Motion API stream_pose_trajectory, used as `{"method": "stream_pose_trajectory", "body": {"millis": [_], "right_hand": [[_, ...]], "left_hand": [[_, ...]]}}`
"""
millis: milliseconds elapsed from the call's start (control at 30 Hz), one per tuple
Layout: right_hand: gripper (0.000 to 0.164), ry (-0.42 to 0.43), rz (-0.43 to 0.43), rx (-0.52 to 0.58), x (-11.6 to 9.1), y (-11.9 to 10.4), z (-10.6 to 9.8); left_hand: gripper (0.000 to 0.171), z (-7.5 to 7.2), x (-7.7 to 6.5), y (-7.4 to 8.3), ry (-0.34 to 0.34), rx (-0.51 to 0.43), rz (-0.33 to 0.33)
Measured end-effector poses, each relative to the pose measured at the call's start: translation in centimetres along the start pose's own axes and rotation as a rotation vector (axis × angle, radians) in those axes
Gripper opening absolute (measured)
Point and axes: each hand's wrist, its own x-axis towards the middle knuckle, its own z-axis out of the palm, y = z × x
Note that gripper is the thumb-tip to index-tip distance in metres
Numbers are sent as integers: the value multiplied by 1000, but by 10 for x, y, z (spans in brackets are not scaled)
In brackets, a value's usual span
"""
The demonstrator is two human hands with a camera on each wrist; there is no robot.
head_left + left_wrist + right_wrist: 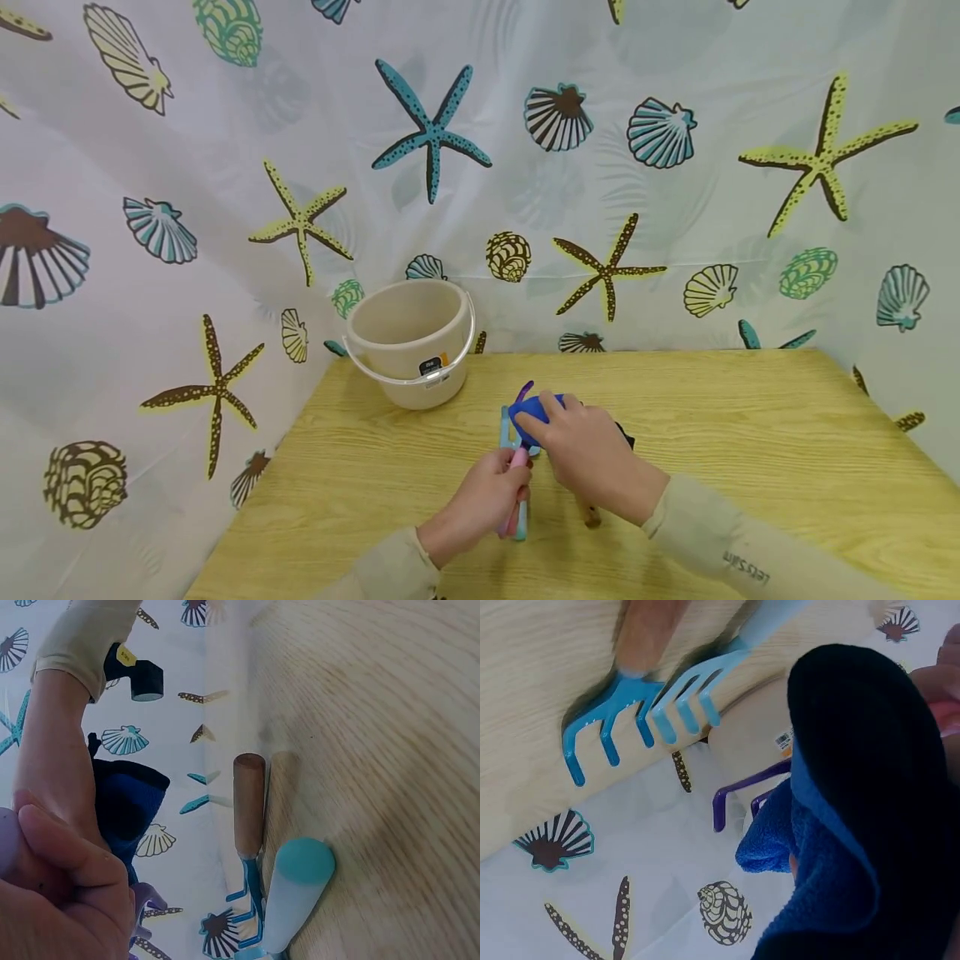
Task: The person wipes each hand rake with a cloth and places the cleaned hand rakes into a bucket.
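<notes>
My left hand (480, 504) grips the pink handle (519, 457) of a small hand rake. The rake's purple tines (742, 787) poke out past a blue cloth (821, 862) with a dark backing. My right hand (596, 458) holds that cloth (534, 408) against the head of the rake, covering part of it. Below the hands lie two more hand rakes. One has a wooden handle (249, 806) and blue tines (609, 712); beside it, the other has a white and teal handle (304, 881) and light blue tines (686, 697).
A beige bucket (405, 342) with its bail hanging forward stands at the back left of the wooden table (720, 417). A curtain (510, 192) printed with shells and starfish surrounds the table at the back and sides.
</notes>
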Motion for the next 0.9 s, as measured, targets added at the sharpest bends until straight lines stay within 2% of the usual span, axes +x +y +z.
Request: {"method": "stream_pose_trajectory", "body": {"millis": [267, 500, 600, 733, 833, 900], "right_hand": [[55, -14, 101, -123, 7, 7, 3], [35, 51, 147, -289, 12, 1, 4], [47, -17, 178, -230, 13, -1, 0], [54, -119, 181, -41, 12, -2, -8], [49, -115, 153, 31, 9, -2, -10], [49, -100, 136, 46, 7, -2, -10]], "left_hand": [[17, 3, -3, 1, 7, 45, 11], [13, 7, -4, 2, 26, 85, 63], [13, 6, -3, 1, 25, 88, 69], [16, 4, -1, -2, 35, 76, 17], [17, 2, 0, -4, 46, 55, -15], [18, 0, 0, -3, 53, 44, -7]]}}
